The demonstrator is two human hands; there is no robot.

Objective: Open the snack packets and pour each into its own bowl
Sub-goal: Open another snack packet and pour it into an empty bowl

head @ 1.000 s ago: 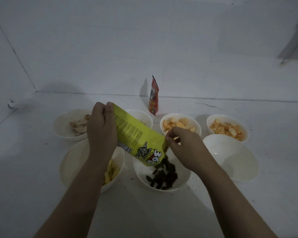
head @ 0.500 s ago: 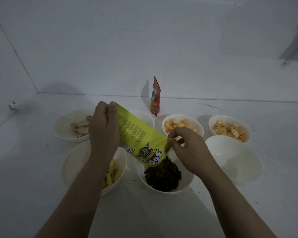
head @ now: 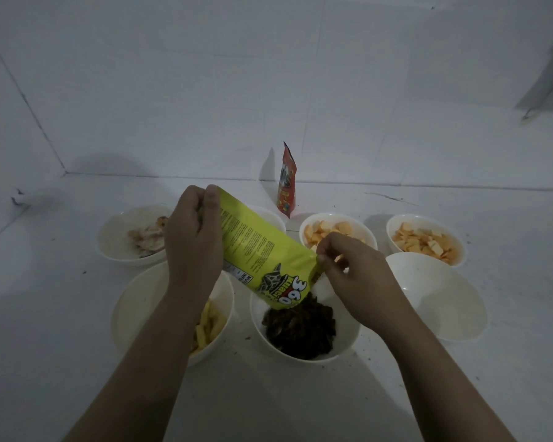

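A yellow snack packet (head: 256,250) is tilted mouth-down over the near middle white bowl (head: 348,338), which holds a heap of dark snack pieces (head: 300,327). My left hand (head: 193,240) grips the packet's raised bottom end. My right hand (head: 351,272) pinches the packet's lower corner by the open mouth. A red snack packet (head: 286,183) stands upright at the back against the wall.
Around it are other white bowls: one with yellow sticks (head: 134,311), one with pale pieces (head: 118,237), two with orange chips (head: 339,231) (head: 425,240), an empty one (head: 441,298) at the right, and one (head: 268,216) half hidden behind the packet. Crumbs dot the white surface.
The dark heap in the middle bowl has grown as pieces fell from the yellow packet. Both hands kept their hold with little shift.
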